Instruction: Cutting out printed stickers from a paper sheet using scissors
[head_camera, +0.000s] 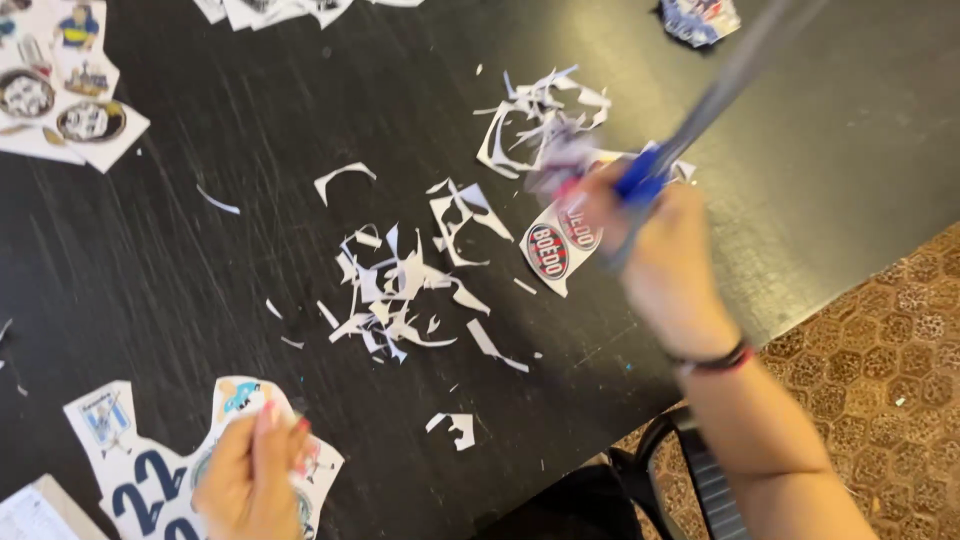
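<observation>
The right hand (665, 265) is raised above the black, scratched wooden table (150, 270) and its fingers are closed through the blue plastic handles of a pair of scissors with long grey metal blades (700, 105). The blades point up and away toward the far edge of the table. The hand and the scissors are blurred, so I cannot tell whether the blades are open or closed. Just beside this hand, partly under it, lies a small white paper piece printed with two round red and black badges (555, 245); it seems to be put there to stay within reach of the cutting hand. The left hand (245, 475) is low at the near edge, its fingers pinched narrow on a white printed sticker sheet with blue number shapes and small coloured figures (150, 485), which rests flat on the table; the grip looks like one for holding or lifting the sheet. Between the two hands lies a loose heap of thin white paper scraps (400, 290), which look like trimmings left where they fell. At the far left corner there are more white sheets with round printed pictures (70, 100), well apart from both hands. A dark wristband (715, 360) is on the right wrist.
</observation>
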